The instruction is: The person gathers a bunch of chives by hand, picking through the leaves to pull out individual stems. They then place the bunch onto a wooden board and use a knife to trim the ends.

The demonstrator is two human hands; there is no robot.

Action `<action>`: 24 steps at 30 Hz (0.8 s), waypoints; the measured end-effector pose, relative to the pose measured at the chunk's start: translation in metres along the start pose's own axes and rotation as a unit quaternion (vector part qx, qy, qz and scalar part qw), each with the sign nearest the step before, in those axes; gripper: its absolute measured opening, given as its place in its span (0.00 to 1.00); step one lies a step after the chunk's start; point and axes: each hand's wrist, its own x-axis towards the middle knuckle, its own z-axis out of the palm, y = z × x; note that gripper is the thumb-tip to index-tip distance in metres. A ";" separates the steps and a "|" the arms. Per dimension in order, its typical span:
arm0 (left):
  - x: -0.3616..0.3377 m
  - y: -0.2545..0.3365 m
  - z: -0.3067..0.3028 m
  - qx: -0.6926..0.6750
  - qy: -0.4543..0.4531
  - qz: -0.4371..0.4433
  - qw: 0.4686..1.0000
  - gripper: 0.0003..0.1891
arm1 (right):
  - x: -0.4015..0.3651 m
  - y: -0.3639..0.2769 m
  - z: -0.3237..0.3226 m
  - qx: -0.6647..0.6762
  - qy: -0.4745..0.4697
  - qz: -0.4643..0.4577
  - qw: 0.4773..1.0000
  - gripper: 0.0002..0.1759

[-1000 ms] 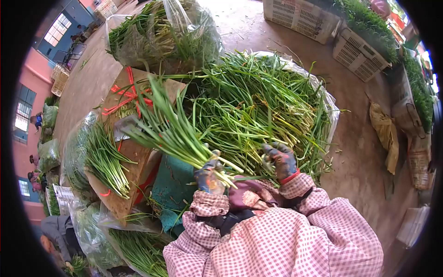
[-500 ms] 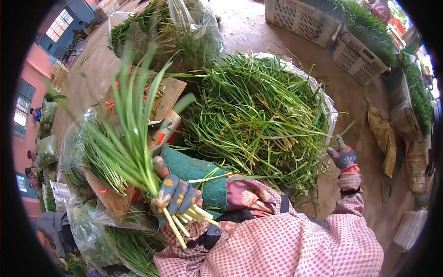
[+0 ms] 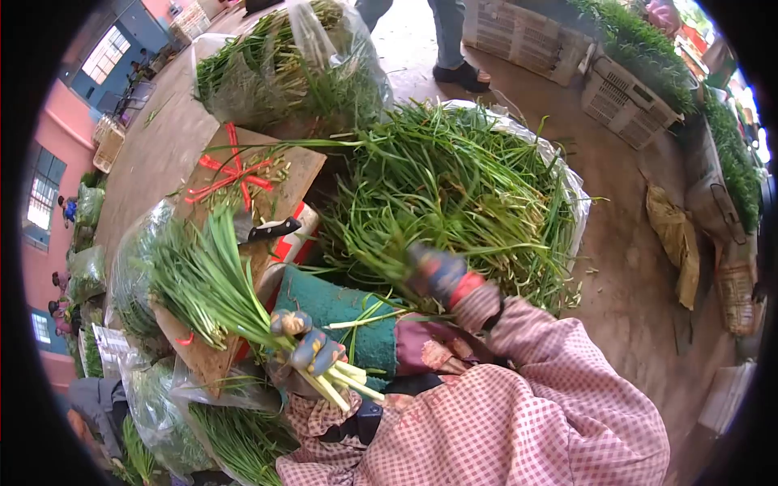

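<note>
My left hand (image 3: pixel 308 344), in a patterned grey glove, is closed around a bunch of garlic greens (image 3: pixel 231 279). Their pale stem ends point toward my lap and the leaves lean out over a wooden board. My right hand (image 3: pixel 438 274), gloved too, is over the near side of a large heap of loose garlic greens (image 3: pixel 462 186); motion blurs its fingers. On the board (image 3: pixel 296 166) lie a black-handled knife (image 3: pixel 271 231) and red ties (image 3: pixel 235 174) with short cut ends. More trimmed greens (image 3: pixel 182 287) rest on the board's left part, partly behind the held bunch.
A clear bag of greens (image 3: pixel 284 69) stands beyond the board. Plastic crates (image 3: pixel 624 101) of greens line the right side. A person's legs (image 3: pixel 450 36) show at the top. Another person (image 3: pixel 97 405) is at lower left, near bagged greens (image 3: pixel 166 413).
My right hand has swung left from beyond the heap's right edge onto the heap. The bunch in my left hand has lowered toward the board, uncovering the knife. A person's legs have appeared.
</note>
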 end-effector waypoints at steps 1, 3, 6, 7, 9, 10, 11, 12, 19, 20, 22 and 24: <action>0.000 -0.001 -0.002 0.002 0.000 -0.002 1.000 0.29 | -0.013 -0.027 0.006 0.000 -0.068 -0.009 0.998 0.23; 0.002 -0.006 -0.007 -0.001 0.005 -0.007 1.000 0.29 | -0.024 -0.051 0.023 0.004 -0.133 -0.027 0.991 0.25; 0.004 -0.007 -0.016 -0.001 0.009 -0.017 1.000 0.29 | -0.038 -0.044 -0.019 0.065 -0.139 -0.015 0.988 0.24; 0.005 -0.009 -0.018 -0.005 0.009 -0.019 1.000 0.29 | -0.048 -0.037 -0.026 0.091 -0.058 -0.049 0.993 0.23; 0.006 -0.009 -0.023 -0.013 0.006 -0.035 0.999 0.29 | -0.063 -0.036 -0.057 0.076 0.045 -0.022 0.996 0.21; 0.007 -0.009 -0.026 -0.018 0.004 -0.050 0.999 0.28 | -0.064 -0.023 -0.062 0.066 0.160 -0.072 0.982 0.22; 0.007 -0.008 -0.032 -0.011 -0.014 -0.067 0.998 0.23 | -0.056 -0.016 -0.068 0.043 0.205 -0.051 0.977 0.23; 0.007 -0.011 -0.035 -0.015 -0.014 -0.069 0.997 0.23 | -0.051 -0.010 -0.070 0.022 0.250 -0.029 0.968 0.24; 0.008 -0.017 -0.039 -0.044 0.021 -0.092 0.995 0.16 | -0.062 0.004 0.078 0.227 0.020 -0.067 0.971 0.24; 0.010 -0.019 -0.039 -0.045 0.022 -0.092 0.994 0.16 | -0.065 -0.033 0.008 0.075 -0.243 0.089 0.963 0.26; 0.012 -0.023 -0.039 -0.034 -0.023 -0.109 0.993 0.17 | -0.072 -0.025 -0.011 0.139 -0.236 0.085 0.958 0.26; 0.010 -0.023 -0.036 0.002 0.014 -0.094 0.995 0.20 | -0.094 -0.004 -0.016 0.298 -0.174 0.124 0.930 0.23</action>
